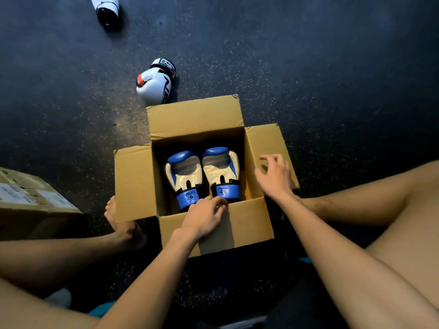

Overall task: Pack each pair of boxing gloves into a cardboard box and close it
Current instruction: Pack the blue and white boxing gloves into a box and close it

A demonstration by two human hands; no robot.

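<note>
Head view: blue-and-white gloves [202, 176] lie side by side inside the open cardboard box [133, 181], all flaps out. Left hand [204, 218] curls its fingers over the near flap [249, 224] at the rim; right hand [275, 176] hovers over the right flap [268, 141], loosely curled, grasping nothing. Judgement: this pair is packed and closing is in hand, so the flaps must next fold inward; a white glove [155, 83] waits on the far floor.

Gym-like floor space, dark speckled rubber flooring [320, 67], loose white boxing glove [154, 84], cardboard box [194, 115]
</note>
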